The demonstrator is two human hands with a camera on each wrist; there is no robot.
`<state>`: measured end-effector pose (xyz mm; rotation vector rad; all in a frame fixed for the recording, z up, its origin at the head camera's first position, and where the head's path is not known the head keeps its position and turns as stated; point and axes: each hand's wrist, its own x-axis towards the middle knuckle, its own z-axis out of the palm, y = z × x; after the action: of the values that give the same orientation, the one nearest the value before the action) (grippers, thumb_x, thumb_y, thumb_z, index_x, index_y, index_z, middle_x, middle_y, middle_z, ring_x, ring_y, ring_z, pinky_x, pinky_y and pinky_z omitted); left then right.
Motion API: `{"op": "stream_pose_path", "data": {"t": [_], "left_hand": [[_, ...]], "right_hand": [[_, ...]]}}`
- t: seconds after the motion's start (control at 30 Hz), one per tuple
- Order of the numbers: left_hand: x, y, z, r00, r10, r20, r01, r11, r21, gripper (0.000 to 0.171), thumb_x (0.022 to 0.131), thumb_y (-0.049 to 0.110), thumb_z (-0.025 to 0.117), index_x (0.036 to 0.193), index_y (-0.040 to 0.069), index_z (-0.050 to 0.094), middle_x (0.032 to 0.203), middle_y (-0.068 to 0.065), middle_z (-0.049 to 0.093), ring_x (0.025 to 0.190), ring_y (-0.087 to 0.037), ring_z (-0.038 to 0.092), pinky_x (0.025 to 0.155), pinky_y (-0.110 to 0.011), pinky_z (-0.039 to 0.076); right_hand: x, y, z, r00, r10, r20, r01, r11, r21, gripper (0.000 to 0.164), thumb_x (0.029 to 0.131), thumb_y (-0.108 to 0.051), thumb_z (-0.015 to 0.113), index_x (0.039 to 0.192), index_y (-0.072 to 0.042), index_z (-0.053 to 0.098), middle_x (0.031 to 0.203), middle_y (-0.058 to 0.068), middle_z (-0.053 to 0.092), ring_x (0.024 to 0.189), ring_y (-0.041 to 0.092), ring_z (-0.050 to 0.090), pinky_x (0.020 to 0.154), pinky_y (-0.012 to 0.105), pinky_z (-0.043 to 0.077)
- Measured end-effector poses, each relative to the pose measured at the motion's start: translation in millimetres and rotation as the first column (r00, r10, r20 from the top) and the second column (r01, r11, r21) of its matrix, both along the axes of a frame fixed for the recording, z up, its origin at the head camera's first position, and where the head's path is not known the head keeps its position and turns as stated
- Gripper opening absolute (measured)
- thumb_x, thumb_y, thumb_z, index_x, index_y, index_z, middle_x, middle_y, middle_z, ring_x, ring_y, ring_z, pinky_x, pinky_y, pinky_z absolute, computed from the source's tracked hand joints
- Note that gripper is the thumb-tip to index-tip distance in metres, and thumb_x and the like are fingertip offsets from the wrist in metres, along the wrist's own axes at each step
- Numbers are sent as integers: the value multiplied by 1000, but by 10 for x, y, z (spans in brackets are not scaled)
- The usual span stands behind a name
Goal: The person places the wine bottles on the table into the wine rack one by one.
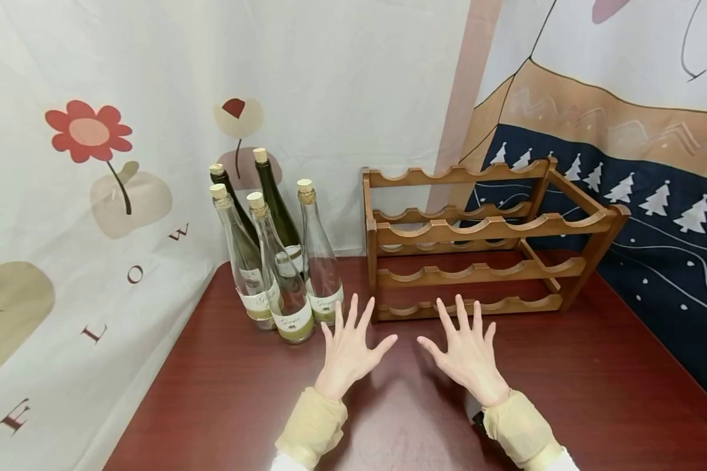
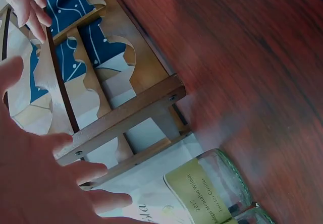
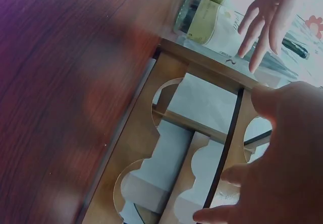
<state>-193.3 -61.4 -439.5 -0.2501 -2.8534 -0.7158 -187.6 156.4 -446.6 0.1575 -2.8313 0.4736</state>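
Note:
Both hands are held out over the table with fingers spread and nothing in them. My left hand (image 1: 347,356) is nearest the corked glass bottles, its fingertips overlapping the base of the rightmost clear bottle (image 1: 323,261) in the head view. To its left stand another clear bottle (image 1: 292,307) with a white and green label, a third clear bottle (image 1: 241,255), and two dark green bottles, one green bottle (image 1: 278,203) at the back. My right hand (image 1: 468,353) is in front of the wooden bottle rack (image 1: 477,273), whose scalloped rails hold no bottles.
The dark red wooden table (image 1: 224,405) has its left edge along a hanging white cloth (image 1: 342,78) with printed flowers. A navy cloth (image 1: 654,281) with white trees hangs behind and right of the rack. Beige wraps cover both wrists.

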Motion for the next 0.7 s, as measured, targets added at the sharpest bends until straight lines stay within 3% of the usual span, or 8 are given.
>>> {"op": "stream_pose_path", "data": {"t": [0.17,0.27,0.33,0.47,0.57,0.7], "left_hand": [[-44,3,4,993,45,-111,-37,997,71,74,84,61,55,146,23,38,151,-9,40,141,-39,31,106,-60,34],[-70,4,16,966,97,-240,-63,987,146,62,87,51,58,138,16,50,136,-10,56,128,-34,49,96,-51,47],[-93,-2,28,932,137,-336,-69,976,205,52,88,42,62,129,12,57,125,-10,63,117,-31,58,87,-47,51],[-135,-18,71,843,202,-498,-56,955,292,35,86,28,67,115,8,64,108,-9,69,100,-28,64,78,-42,53],[-156,-34,110,784,236,-574,-37,941,336,31,85,22,68,111,6,64,105,-10,68,98,-27,63,78,-40,51],[-183,-80,165,717,265,-645,15,919,395,31,84,12,68,112,1,62,112,-13,65,105,-28,60,89,-38,49]], "right_hand": [[-22,32,14,985,17,-174,-23,999,-30,77,81,-51,67,142,-11,43,141,24,45,129,49,41,100,64,37],[-59,74,44,957,20,-288,-40,997,-62,69,80,-43,72,134,-5,51,131,24,54,118,45,51,89,58,47],[-91,113,83,934,18,-358,-53,995,-88,63,80,-37,74,129,-3,55,127,21,57,114,41,54,80,56,51],[-159,219,207,874,6,-487,-83,987,-137,51,79,-26,76,120,-1,59,119,19,61,108,38,56,76,55,51],[-218,306,341,823,-3,-568,-106,982,-159,44,79,-18,76,116,0,61,116,19,62,106,38,56,77,55,50],[-324,409,573,755,-7,-656,-141,975,-172,38,79,-9,75,113,2,62,115,21,62,104,39,55,81,53,48]]}}
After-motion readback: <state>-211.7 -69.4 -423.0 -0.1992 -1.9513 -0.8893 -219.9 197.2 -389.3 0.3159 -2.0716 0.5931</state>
